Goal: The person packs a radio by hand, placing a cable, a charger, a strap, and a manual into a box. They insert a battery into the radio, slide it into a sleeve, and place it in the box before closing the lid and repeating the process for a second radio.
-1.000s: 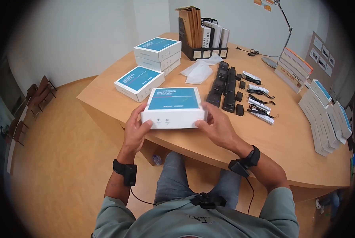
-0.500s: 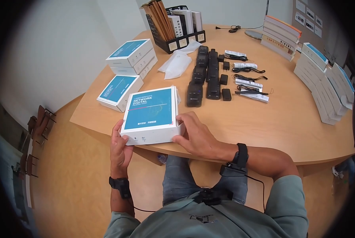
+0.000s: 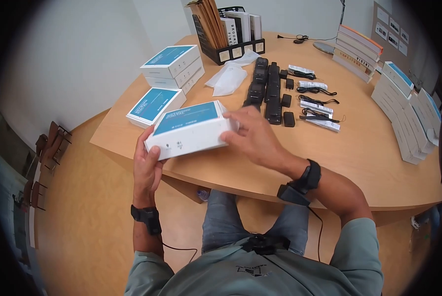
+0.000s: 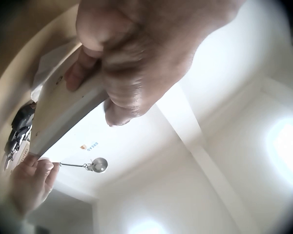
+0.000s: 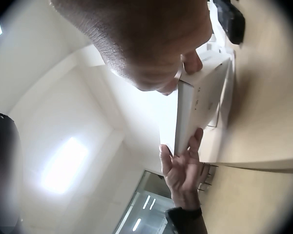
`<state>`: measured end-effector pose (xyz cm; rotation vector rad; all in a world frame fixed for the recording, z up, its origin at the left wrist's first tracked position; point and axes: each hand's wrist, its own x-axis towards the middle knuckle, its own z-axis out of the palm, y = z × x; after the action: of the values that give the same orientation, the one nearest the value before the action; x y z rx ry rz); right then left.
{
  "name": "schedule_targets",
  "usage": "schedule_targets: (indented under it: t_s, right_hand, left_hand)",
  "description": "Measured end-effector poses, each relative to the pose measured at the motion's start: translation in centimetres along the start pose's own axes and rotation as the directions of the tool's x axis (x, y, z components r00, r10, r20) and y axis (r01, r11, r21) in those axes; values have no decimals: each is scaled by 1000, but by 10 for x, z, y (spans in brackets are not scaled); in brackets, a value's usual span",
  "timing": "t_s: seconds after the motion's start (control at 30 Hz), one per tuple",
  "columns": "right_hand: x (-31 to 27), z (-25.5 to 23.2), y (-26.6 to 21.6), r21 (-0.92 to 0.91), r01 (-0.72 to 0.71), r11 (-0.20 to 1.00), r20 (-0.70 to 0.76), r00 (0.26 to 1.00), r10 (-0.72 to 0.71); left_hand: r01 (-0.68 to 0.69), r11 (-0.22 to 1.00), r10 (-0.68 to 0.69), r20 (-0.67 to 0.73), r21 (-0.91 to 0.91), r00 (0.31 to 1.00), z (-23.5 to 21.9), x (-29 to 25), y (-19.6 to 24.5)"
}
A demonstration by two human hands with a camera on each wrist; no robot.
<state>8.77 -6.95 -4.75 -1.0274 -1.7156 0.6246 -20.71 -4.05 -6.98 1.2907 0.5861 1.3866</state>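
Both hands hold a white product box with a blue lid (image 3: 194, 139) above the desk's near edge, its plain front side turned toward me. My left hand (image 3: 147, 160) grips the left end, thumb on the front side. At the opposite end my right hand (image 3: 255, 138) holds the right corner, thumb on the front and fingers by the top edge. In the left wrist view the left fingers wrap the edge of the box (image 4: 63, 109). The right wrist view has the box (image 5: 205, 92) tilted between both hands.
Matching boxes (image 3: 169, 69) are stacked at the left, with one more box (image 3: 154, 106) before them. Plastic bags (image 3: 228, 79), black handheld radios (image 3: 268, 89), adapters (image 3: 288, 118) and corded packets (image 3: 319, 121) lie mid-desk. Books (image 3: 356, 52) and upright boxes (image 3: 401, 118) stand right.
The box went from the middle to the left, its lid coming into fuller view. Since then its front has tipped up toward me and its right end has risen, both hands still holding it.
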Motion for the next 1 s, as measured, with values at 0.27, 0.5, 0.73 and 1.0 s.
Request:
schedule_targets:
  t_s: [0.27, 0.5, 0.73, 1.0]
  right_hand:
    - [50, -36, -35, -197, -237, 951, 68, 965, 255]
    - [52, -36, -24, -308, 111, 945, 172, 983, -60]
    - [72, -46, -33, -114, -83, 990, 241, 964, 108]
    - [82, -39, -38, -69, -132, 989, 206, 968, 144]
  left_hand:
    - [80, 996, -78, -71, 32, 994, 28, 23, 30]
    - [86, 990, -86, 11, -112, 996, 23, 27, 28]
    - [-43, 991, 19, 187, 123, 982, 9, 34, 22]
    - [-59, 885, -2, 131, 462, 991, -3, 46, 16]
